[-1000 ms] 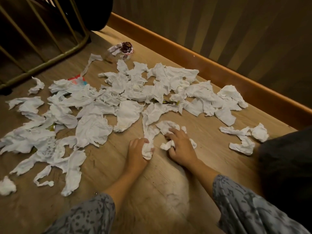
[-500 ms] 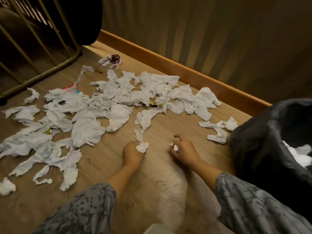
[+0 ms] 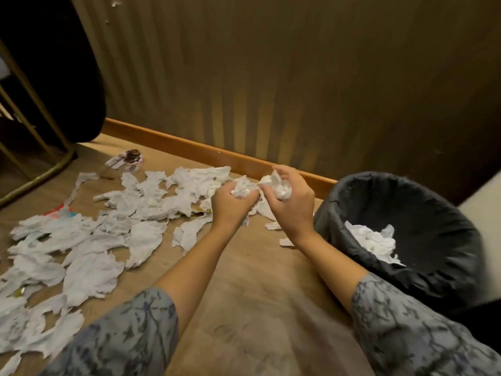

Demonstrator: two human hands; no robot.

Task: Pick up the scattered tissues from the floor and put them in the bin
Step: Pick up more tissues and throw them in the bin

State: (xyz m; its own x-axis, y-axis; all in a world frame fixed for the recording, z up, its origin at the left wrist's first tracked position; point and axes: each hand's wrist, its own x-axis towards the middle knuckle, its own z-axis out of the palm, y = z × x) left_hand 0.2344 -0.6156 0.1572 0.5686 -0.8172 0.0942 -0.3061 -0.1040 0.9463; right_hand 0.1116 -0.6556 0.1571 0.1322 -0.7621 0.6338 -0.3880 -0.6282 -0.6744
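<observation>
head | both hands' fingers clutch tissue wads (image 3: 242,189) above floor | bin (image 3: 423,272) rim right | bare floor (image 3: 252,289) between forearms

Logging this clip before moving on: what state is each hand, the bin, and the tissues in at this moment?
Left hand: raised, fingers curled round a tissue wad.
Right hand: raised, gripping a second wad.
Bin: upright, open, black-lined, some tissues inside.
Scattered tissues: many lying crumpled on the floor.
</observation>
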